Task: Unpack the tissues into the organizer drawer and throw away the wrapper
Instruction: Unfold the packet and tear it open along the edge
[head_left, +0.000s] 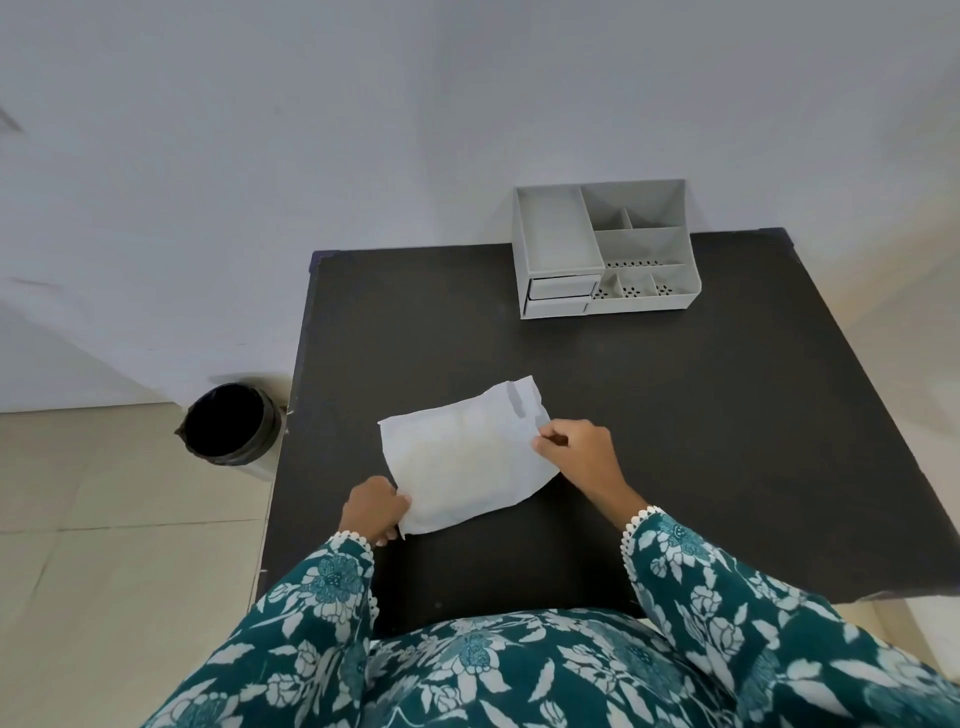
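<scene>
A white tissue pack in its wrapper lies flat on the dark table, near the front middle. My left hand pinches the pack's near left corner. My right hand grips its right edge, close to the flap with a grey handle slot. A grey organizer stands at the table's far edge, with several open compartments on top and two small drawers at its front left, both closed.
A bin lined with a black bag stands on the tiled floor just left of the table. A plain white wall runs behind the table. My patterned teal sleeves fill the bottom of the view.
</scene>
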